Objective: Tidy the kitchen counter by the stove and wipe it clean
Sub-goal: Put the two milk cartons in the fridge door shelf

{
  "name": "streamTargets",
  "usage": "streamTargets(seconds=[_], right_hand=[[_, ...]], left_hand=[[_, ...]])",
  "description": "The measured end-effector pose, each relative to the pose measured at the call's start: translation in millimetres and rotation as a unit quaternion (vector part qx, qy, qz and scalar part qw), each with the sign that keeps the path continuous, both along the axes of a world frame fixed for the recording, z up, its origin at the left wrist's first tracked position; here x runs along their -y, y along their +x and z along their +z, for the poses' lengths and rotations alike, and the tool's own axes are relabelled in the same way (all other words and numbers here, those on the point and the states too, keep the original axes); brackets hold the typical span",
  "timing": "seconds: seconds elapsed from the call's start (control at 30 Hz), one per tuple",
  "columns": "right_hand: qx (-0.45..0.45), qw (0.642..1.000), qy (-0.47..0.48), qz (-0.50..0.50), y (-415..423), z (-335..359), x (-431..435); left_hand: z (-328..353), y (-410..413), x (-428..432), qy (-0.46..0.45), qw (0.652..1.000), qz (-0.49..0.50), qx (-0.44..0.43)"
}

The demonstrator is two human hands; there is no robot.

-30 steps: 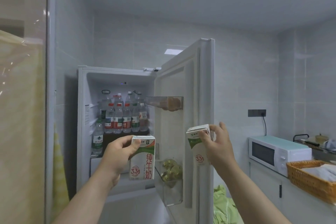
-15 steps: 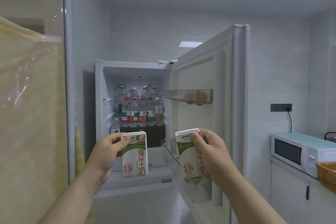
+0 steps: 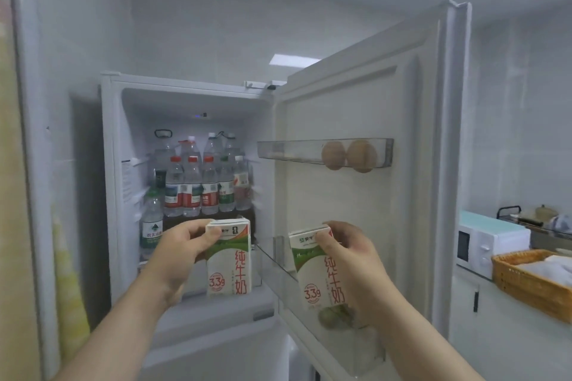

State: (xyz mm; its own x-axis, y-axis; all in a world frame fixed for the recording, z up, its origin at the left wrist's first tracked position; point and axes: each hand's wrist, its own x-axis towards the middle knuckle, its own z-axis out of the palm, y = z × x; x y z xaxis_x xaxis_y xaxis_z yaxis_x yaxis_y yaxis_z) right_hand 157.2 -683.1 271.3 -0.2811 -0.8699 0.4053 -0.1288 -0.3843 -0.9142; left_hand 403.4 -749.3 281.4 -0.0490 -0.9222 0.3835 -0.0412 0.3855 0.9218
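White kitchen tile frames the open fridge (image 3: 192, 182), which now looms larger and nearer than half a second ago, with both cartons carried closer to it. Left hand (image 3: 182, 252) grips the left milk carton (image 3: 229, 260) by its top, upright before the water bottles (image 3: 201, 182). Right hand (image 3: 353, 269) clasps the right milk carton (image 3: 315, 272), lowered into the door bin (image 3: 278, 260) below the eggs (image 3: 348, 155).

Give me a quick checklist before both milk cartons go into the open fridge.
1. White fridge door open: ok.
2. Left hand grips green-and-white milk carton: ok.
3. Right hand grips second green-and-white milk carton: ok.
4. Lower clear door bin has room: cannot tell; greenish round items sit inside.
5. Upper clear door shelf holds two brown eggs, away from cartons: ok.
6. Plastic water bottles fill interior shelf: not ok.
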Motion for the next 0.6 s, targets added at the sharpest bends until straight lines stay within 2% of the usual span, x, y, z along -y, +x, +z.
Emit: streamTargets(seconds=[0.3, 0.6], right_hand=[[-0.026, 0.996, 0.010, -0.090, 28, 2, 64], [-0.049, 0.987, 0.043, -0.147, 39, -3, 100]], left_hand=[[1, 12, 105, 0.008, 0.995, -0.095, 0.022], [-3, -1, 169, -0.006, 0.981, -0.190, 0.050]])
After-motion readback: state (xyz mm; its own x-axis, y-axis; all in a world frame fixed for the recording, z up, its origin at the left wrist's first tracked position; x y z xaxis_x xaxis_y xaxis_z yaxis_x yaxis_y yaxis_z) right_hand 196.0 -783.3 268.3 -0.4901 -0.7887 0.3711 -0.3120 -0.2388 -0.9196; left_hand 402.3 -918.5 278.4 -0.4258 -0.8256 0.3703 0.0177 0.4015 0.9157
